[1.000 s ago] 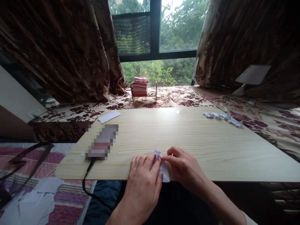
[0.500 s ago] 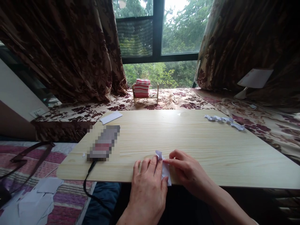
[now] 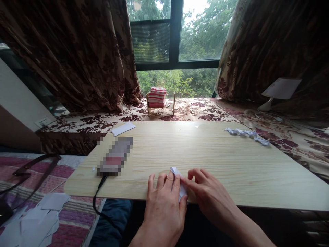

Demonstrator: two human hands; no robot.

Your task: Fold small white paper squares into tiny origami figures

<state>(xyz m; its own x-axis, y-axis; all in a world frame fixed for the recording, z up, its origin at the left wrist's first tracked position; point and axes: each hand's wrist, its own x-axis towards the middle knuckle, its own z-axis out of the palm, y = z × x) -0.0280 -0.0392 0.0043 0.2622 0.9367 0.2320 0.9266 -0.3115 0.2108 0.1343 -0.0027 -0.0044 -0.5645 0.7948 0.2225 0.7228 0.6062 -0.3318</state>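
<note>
A small folded piece of white paper (image 3: 180,181) lies at the near edge of the light wooden board (image 3: 205,154). My left hand (image 3: 164,209) lies flat on it, fingers stretched out and pressing it down. My right hand (image 3: 205,192) comes in from the right and pinches the paper's right side with thumb and forefinger. Only the paper's top corner and a strip between my hands show.
A blurred phone-like object (image 3: 115,160) with a black cable lies on the board's left. A white slip (image 3: 123,128) sits at the far left corner, crumpled paper scraps (image 3: 246,133) at the far right. Paper pieces (image 3: 36,219) lie on the striped cloth. A small wooden rack with striped cloth (image 3: 157,97) stands by the window.
My left hand has slid further over the paper, covering more of it. My right hand has stayed pinching the right edge. The view has shifted slightly.
</note>
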